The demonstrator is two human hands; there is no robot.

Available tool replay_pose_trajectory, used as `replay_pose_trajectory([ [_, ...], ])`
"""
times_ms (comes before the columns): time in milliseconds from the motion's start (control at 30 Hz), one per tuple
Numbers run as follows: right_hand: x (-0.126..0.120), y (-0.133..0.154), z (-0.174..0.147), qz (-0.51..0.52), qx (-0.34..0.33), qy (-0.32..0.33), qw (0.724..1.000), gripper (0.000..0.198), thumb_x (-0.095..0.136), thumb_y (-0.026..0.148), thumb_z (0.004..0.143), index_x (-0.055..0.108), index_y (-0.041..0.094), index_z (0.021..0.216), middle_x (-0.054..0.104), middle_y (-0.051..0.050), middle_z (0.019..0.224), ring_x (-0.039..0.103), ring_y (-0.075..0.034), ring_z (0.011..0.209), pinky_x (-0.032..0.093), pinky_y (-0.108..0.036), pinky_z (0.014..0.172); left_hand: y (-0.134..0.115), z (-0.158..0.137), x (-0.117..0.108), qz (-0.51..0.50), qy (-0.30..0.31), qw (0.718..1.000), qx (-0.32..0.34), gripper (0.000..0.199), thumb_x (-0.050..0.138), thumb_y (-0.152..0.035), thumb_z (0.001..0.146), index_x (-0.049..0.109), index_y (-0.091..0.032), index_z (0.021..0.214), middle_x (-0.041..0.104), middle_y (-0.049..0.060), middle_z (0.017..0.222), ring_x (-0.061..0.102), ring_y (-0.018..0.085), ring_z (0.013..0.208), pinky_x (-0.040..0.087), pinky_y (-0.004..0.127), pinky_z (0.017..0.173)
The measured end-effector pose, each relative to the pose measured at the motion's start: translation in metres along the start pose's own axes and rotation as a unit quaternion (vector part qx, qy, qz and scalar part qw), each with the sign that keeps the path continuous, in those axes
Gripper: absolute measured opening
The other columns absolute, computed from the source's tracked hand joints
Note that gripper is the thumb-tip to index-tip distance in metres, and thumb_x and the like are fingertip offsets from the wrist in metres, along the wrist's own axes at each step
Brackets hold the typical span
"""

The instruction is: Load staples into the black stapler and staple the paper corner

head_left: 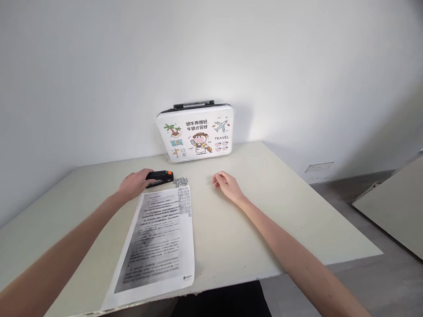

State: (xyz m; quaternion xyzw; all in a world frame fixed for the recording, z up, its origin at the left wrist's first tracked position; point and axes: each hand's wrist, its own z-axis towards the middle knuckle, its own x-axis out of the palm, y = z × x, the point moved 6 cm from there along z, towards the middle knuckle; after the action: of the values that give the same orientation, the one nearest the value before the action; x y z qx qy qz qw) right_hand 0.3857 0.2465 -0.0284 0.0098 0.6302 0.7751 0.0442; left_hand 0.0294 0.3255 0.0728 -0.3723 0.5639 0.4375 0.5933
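Note:
My left hand (134, 184) is closed round the rear end of a black stapler (161, 177) with an orange tip, which lies on the table. Just right of the stapler is a small pile of grey staple strips (181, 181). A printed sheet of paper (161, 246) lies below them, reaching to the table's near edge. My right hand (227, 185) rests on the table to the right of the staples, its fingers curled in. Whether anything is inside those curled fingers is hidden.
A white carrying case (198, 136) with cartoon prints and a black handle leans against the wall (280, 66) at the back of the pale table (264, 229). A wall socket plate (319, 167) is low on the right. Another pale panel (396, 211) stands beyond the table's right edge.

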Motion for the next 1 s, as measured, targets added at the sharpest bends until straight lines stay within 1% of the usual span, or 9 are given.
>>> replay_pose_trajectory([
  [100, 0.001, 0.0, 0.001, -0.003, -0.001, 0.003, 1.0, 0.031, 0.056, 0.054, 0.097, 0.066, 0.026, 0.091, 0.075, -0.001, 0.091, 0.069, -0.017, 0.073, 0.051, -0.035, 0.082, -0.008, -0.004, -0.016, 0.0, -0.024, 1.0, -0.009, 0.048, 0.035, -0.05, 0.104, 0.053, -0.022, 0.138, 0.07, 0.014, 0.132, 0.071, 0.036, 0.105, 0.052, 0.043, 0.086],
  [167, 0.002, -0.001, 0.001, -0.001, -0.001, 0.004, 1.0, 0.032, 0.057, 0.056, 0.097, 0.067, 0.026, 0.091, 0.075, -0.001, 0.091, 0.068, -0.017, 0.073, 0.051, -0.034, 0.081, -0.021, -0.006, -0.031, -0.005, -0.062, 0.998, 0.002, 0.048, 0.034, -0.049, 0.105, 0.052, -0.021, 0.139, 0.068, 0.015, 0.135, 0.07, 0.036, 0.106, 0.053, 0.044, 0.086],
  [300, 0.002, 0.0, 0.001, 0.023, 0.005, 0.007, 1.0, 0.039, 0.059, 0.064, 0.095, 0.067, 0.026, 0.092, 0.075, -0.003, 0.093, 0.068, -0.017, 0.075, 0.053, -0.035, 0.083, -0.075, -0.011, -0.054, -0.018, -0.119, 0.989, 0.082, 0.04, 0.039, -0.043, 0.105, 0.054, -0.021, 0.136, 0.07, 0.013, 0.13, 0.069, 0.035, 0.113, 0.052, 0.045, 0.093],
  [400, 0.001, 0.004, 0.001, 0.072, 0.003, -0.001, 0.997, 0.05, 0.06, 0.074, 0.091, 0.069, 0.025, 0.097, 0.075, -0.005, 0.097, 0.068, -0.019, 0.084, 0.054, -0.035, 0.084, -0.128, -0.014, -0.053, -0.032, -0.107, 0.984, 0.141, 0.038, 0.043, -0.043, 0.106, 0.055, -0.021, 0.134, 0.071, 0.012, 0.127, 0.07, 0.034, 0.109, 0.053, 0.046, 0.093],
  [500, -0.004, 0.009, 0.002, 0.125, 0.006, -0.019, 0.992, 0.06, 0.055, 0.081, 0.09, 0.073, 0.025, 0.102, 0.077, -0.006, 0.108, 0.07, -0.023, 0.101, 0.054, -0.035, 0.089, -0.179, -0.019, -0.043, -0.051, -0.08, 0.978, 0.188, 0.035, 0.046, -0.041, 0.106, 0.055, -0.021, 0.133, 0.072, 0.011, 0.125, 0.072, 0.032, 0.103, 0.054, 0.043, 0.089],
  [567, -0.009, 0.01, 0.002, 0.16, 0.028, -0.03, 0.986, 0.065, 0.051, 0.085, 0.09, 0.075, 0.026, 0.101, 0.078, -0.005, 0.111, 0.07, -0.025, 0.109, 0.053, -0.036, 0.094, -0.206, -0.022, -0.034, -0.067, -0.062, 0.976, 0.198, 0.033, 0.047, -0.039, 0.107, 0.055, -0.021, 0.133, 0.072, 0.01, 0.125, 0.073, 0.031, 0.099, 0.054, 0.042, 0.085],
  [633, -0.013, 0.011, 0.002, 0.194, 0.046, -0.035, 0.979, 0.066, 0.051, 0.086, 0.089, 0.077, 0.025, 0.098, 0.079, -0.005, 0.104, 0.071, -0.027, 0.107, 0.054, -0.037, 0.095, -0.226, -0.025, -0.026, -0.078, -0.044, 0.975, 0.203, 0.03, 0.048, -0.038, 0.107, 0.056, -0.022, 0.131, 0.071, 0.01, 0.126, 0.073, 0.03, 0.099, 0.055, 0.041, 0.083],
  [767, -0.023, 0.016, 0.004, 0.203, 0.034, -0.021, 0.978, 0.058, 0.062, 0.081, 0.085, 0.076, 0.025, 0.093, 0.078, -0.005, 0.093, 0.073, -0.025, 0.092, 0.055, -0.035, 0.09, -0.246, -0.028, -0.012, -0.096, -0.016, 0.975, 0.199, 0.027, 0.05, -0.036, 0.106, 0.057, -0.023, 0.129, 0.07, 0.009, 0.128, 0.073, 0.03, 0.101, 0.055, 0.041, 0.083],
  [1000, -0.034, 0.013, 0.01, 0.161, 0.032, 0.016, 0.986, 0.052, 0.071, 0.074, 0.082, 0.075, 0.023, 0.09, 0.076, -0.003, 0.086, 0.067, -0.017, 0.072, 0.053, -0.033, 0.077, -0.253, -0.029, 0.01, -0.107, -0.025, 0.969, 0.22, 0.026, 0.047, -0.036, 0.108, 0.058, -0.023, 0.128, 0.071, 0.009, 0.122, 0.074, 0.028, 0.098, 0.057, 0.04, 0.082],
])
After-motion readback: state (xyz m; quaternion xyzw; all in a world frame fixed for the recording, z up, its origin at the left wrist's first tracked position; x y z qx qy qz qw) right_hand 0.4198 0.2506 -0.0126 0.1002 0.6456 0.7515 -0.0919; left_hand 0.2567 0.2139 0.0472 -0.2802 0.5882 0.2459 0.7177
